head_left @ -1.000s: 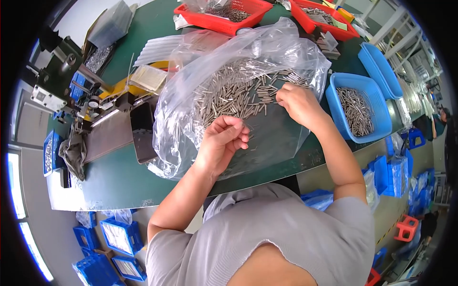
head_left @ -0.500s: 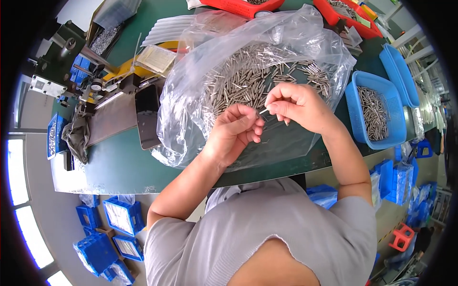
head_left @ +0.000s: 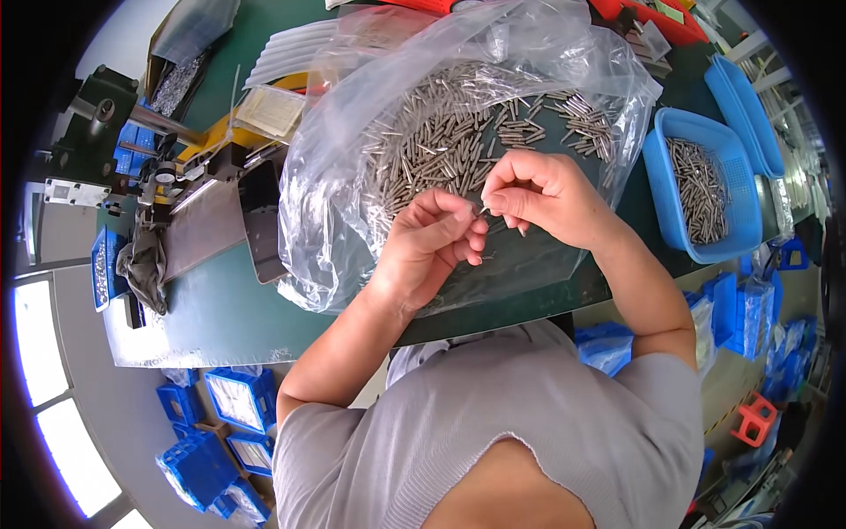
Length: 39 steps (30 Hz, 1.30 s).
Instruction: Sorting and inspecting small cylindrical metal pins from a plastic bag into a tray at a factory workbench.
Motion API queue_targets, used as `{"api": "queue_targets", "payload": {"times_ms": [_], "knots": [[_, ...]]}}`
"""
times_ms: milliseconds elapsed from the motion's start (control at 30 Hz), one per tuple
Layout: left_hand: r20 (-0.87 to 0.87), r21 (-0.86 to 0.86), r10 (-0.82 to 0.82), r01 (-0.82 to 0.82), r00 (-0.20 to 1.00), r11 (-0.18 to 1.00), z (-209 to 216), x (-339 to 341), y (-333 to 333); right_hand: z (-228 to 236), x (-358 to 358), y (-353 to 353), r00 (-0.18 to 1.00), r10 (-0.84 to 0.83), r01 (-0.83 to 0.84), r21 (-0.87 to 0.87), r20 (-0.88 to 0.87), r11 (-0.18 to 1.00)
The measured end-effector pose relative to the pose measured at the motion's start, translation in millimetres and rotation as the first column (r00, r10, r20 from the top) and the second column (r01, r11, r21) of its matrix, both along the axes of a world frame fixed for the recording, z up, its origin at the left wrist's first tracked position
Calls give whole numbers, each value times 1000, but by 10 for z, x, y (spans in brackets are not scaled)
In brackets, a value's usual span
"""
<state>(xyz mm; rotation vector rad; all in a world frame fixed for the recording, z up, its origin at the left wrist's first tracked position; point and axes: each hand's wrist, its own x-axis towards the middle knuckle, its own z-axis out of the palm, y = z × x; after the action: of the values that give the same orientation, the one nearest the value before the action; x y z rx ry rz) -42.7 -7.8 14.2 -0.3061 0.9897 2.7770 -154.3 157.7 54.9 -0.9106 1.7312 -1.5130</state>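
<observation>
Both hands pinching one pin, over bag near table edge

A heap of small silvery metal pins lies loose at twelve o'clock on a crinkled clear plastic bag spread open over the green bench; one thin pin sits pinched at centre
</observation>
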Motion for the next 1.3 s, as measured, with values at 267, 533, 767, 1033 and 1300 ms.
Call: {"api": "queue_targets", "payload": {"times_ms": [267, 533, 767, 1033, 1300], "knots": [[5, 7, -16, 15, 1000, 1000, 20, 3, 17, -10, 3, 10, 999, 2, -1, -23, 35, 1000], [-22, 41, -22, 23, 1000, 999, 30, 14, 21, 4, 12, 14, 996, -6, 10, -45, 93, 999], [-39, 49, -21, 23, 999, 999, 12, 21, -1, -171, 59, -66, 985, 71, -52, -123, 155, 991], [5, 46, 45, -45, 999, 998, 45, 18, 22, -219, 38, -60, 986, -107, 127, -154, 127, 980], [-13, -1, 39, -39, 999, 999, 17, 27, 1, -241, -429, 145, 828, -35, 177, -203, 560, 963]]}}
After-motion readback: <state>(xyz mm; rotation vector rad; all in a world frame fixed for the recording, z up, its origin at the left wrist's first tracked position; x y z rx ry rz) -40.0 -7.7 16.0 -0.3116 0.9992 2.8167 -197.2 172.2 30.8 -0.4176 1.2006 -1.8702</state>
